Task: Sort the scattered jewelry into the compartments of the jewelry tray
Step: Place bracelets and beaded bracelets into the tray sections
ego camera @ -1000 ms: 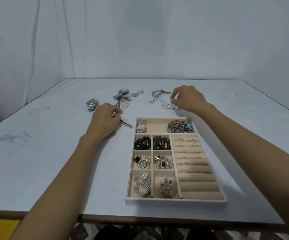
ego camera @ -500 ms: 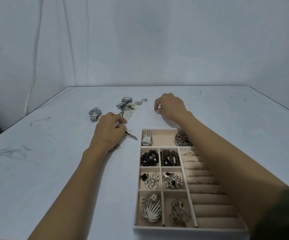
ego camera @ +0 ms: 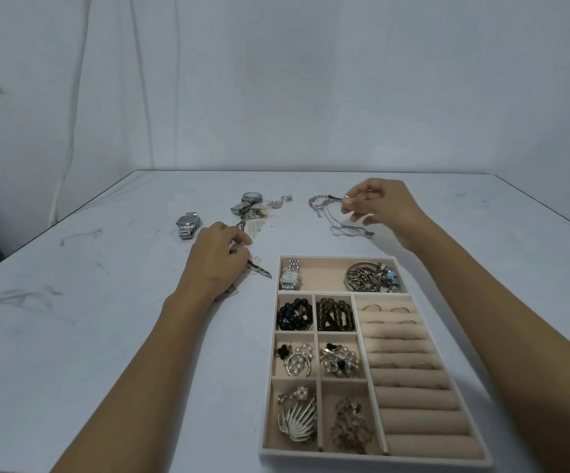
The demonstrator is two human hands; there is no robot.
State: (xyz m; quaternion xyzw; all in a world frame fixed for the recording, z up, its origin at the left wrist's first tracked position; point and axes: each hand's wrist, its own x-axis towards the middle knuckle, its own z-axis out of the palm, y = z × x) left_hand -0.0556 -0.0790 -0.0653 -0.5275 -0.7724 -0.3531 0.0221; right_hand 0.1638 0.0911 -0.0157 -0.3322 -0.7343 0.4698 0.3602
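1. The silver chain (ego camera: 340,227) lies tangled on the counter (ego camera: 106,336) just above the jewelry tray (ego camera: 331,258), upper middle.
2. Our right hand (ego camera: 384,209) pinches its clasp end, thumb to forefinger.
3. Our left hand (ego camera: 217,261), left of the tray, curls its fingers (ego camera: 242,238) round a dark patterned strand (ego camera: 259,270).
4. Likely the pickup step; next we lift the chain untangled into a compartment.

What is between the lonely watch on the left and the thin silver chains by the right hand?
In the head view, a second watch with a small tangle of jewelry lies between the lone watch and the silver chains.
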